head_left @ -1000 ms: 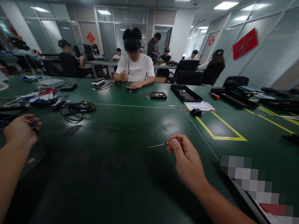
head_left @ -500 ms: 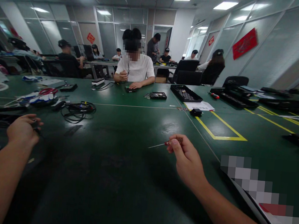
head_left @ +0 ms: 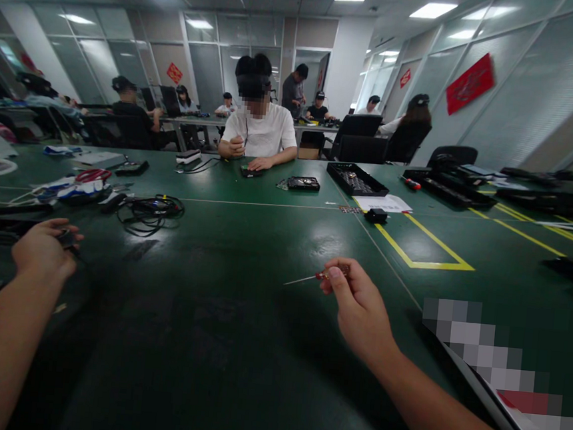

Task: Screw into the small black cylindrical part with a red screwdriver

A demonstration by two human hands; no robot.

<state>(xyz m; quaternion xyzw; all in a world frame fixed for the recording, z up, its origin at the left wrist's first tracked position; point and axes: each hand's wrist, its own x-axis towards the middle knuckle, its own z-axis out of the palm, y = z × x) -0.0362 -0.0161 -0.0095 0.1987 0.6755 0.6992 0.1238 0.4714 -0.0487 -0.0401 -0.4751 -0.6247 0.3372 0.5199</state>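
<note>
My right hand [head_left: 358, 308] hovers over the green table [head_left: 243, 251], fingers pinched on a small screwdriver [head_left: 311, 277] with a red collar; its thin shaft points left. My left hand [head_left: 43, 247] is at the left, fingers curled round a small dark object [head_left: 67, 239] that I cannot make out. Both forearms reach in from the bottom edge.
A tangle of black cables [head_left: 149, 211] and red and blue items [head_left: 81, 184] lie at the left. A black tray [head_left: 356, 179], white paper [head_left: 382, 203], a small black box [head_left: 377, 215] and yellow floor-tape lines [head_left: 424, 244] sit right of centre. A person in a white shirt [head_left: 259, 132] works opposite.
My left hand has shifted very slightly to the right. The right hand and the screwdriver have stayed put.
</note>
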